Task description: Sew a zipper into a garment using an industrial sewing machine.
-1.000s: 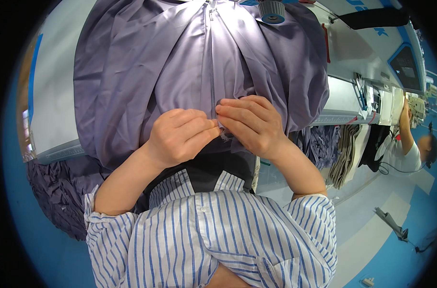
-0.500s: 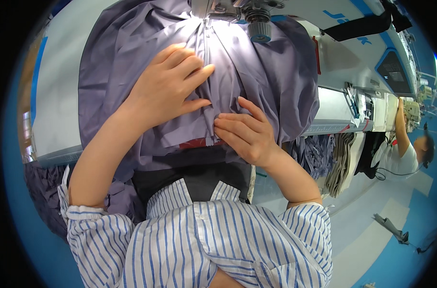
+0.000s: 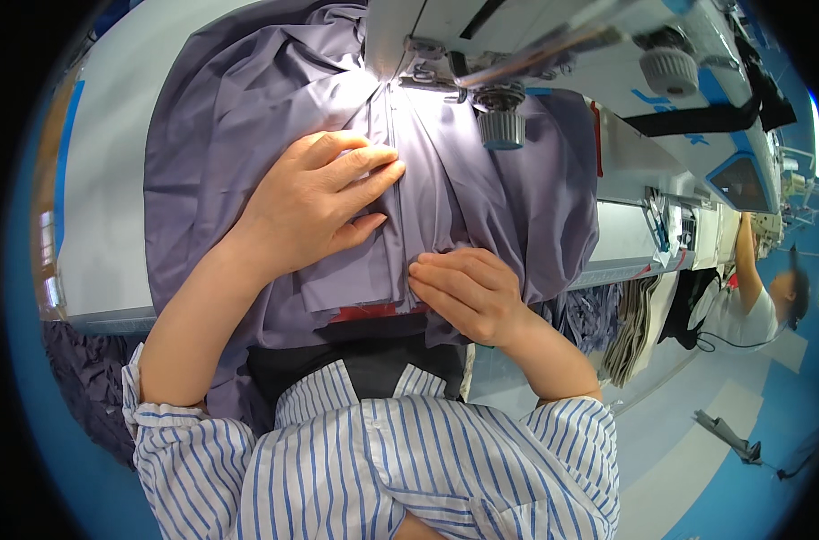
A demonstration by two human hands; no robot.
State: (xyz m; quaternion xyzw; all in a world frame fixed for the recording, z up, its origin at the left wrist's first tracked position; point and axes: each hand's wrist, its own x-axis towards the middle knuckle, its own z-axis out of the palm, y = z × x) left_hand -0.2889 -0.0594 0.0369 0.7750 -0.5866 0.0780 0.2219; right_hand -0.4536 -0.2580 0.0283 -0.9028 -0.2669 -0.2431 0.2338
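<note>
1. Left hand: flat, palm down, fingers spread a bit, pressed on the grey-purple woven fabric garment just left of its centre seam. Not pinching anything.
2. Right hand: fingers curled, tips bunched together on a fold of the same fabric at the near edge, right of the seam. Looked like a pinch, but the tips were partly hidden.
3. Hands: 2, near each other, not touching; the seam ran between them.
4. Garment: 1, spread over the white work table, its near edge hanging off toward the person's body; the far end sat under the white sewing machine head.
5. Ribbed round knobs on the machine: 2, one grey just above the fabric, one pale further right.
6. Sleeves: 2, blue-and-white striped shirt, rolled to the elbows.
7. Other ppl: 1, a co-worker in a white top, far right, well apart, one arm raised.
8. Dark cloth pile lay low left, below the table edge.
</note>
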